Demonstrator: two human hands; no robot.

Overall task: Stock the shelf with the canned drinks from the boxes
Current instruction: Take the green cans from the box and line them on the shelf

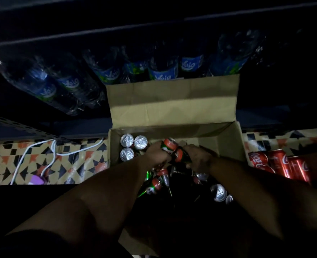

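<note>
arms: both bare from upper arm to wrist | left hand (156, 155): bare, no glove, ring or watch seen | right hand (198, 158): bare, same | sleeves: dark, short, at frame bottom

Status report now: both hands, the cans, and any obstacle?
Left hand and right hand each grip a red-and-green drink can inside the open cardboard box. Shelf not yet reached. Nothing blocking.

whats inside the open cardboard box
Inside the cardboard box: three upright cans at its far left, loose red-green cans lower down. Both arms and deep shadow hide the rest.
</note>
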